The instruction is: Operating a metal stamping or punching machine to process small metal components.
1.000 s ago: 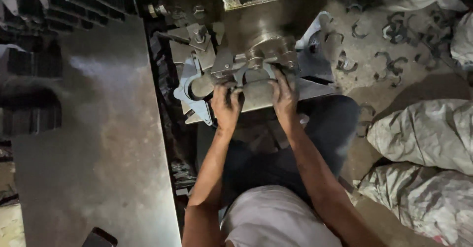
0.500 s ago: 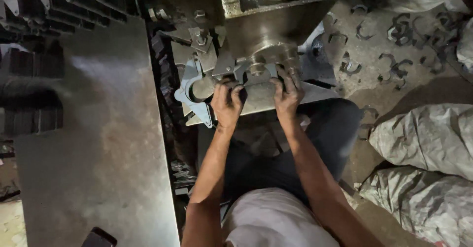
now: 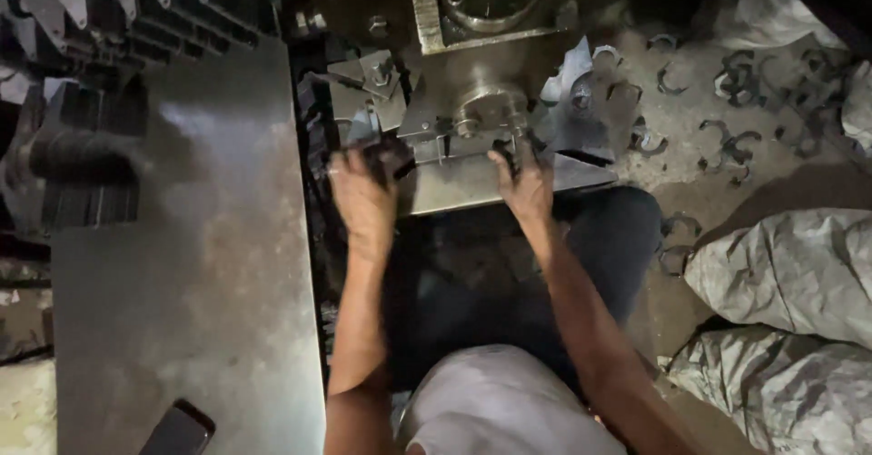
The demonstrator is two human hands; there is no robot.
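We see our left hand (image 3: 365,199) at the left edge of the grey steel press bed (image 3: 472,178), with its fingers (image 3: 377,157) curled over a dark flat metal piece (image 3: 386,160); the piece is blurred, so we cannot tell its exact shape. It lies at the front left corner of the bed, partly under the fingers. Our right hand (image 3: 525,187) rests on the front of the same bed, its fingers pressed against a small dark part just below the round steel die (image 3: 490,108); we cannot tell if they are clenched on something or only touching.

To the left stands a large bare grey metal sheet table (image 3: 182,264), with a dark phone-like object (image 3: 177,430) at its near edge and rows of dark stacked metal parts (image 3: 82,160) behind it. A narrow dark gap with scraps separates this table from the press. Between our arms are our dark trousers (image 3: 509,273). On the floor at the right lie many curved dark punched metal pieces (image 3: 736,146), and near them two grey-white woven sacks (image 3: 790,273), well apart from the hands. A pale torn sheet (image 3: 568,74) leans just beside the die on its right.
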